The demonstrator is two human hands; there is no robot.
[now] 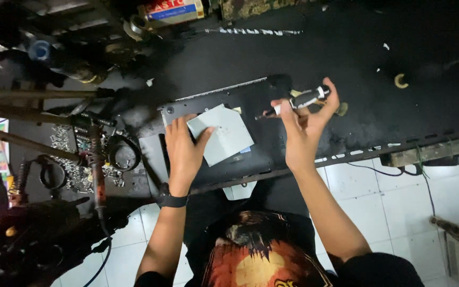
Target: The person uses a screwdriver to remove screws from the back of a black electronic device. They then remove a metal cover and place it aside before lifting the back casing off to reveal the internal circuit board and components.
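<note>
At the far left of the dark bench (346,48) a scatter of small screws (65,159) is lying beside coiled cables (123,151) and long-handled tools (33,95).

Next to these, an opened laptop (224,133) is lying bottom-up near the bench's front edge, directly ahead of the person. The left hand (184,149), a dark band at its wrist, is resting flat on the laptop with its grip spread, the fingers pressing a pale square metal plate (221,133) that is sitting tilted on the dark shell, one corner lifted toward the right.

Further right, the right hand (306,125) is hovering above the laptop's far right part, its grip pinching a screwdriver (298,101) with a black-and-white handle, held almost level with the tip pointing left toward the plate.

The work appears to be at the stage of freeing or seating that plate. The next move probably calls for bringing the screwdriver's tip down squarely onto a fastener while the left hand is keeping the plate steady; which screw is meant cannot be made out.

At the far right, a small curved yellowish scrap (400,81) is lying alone.
</note>
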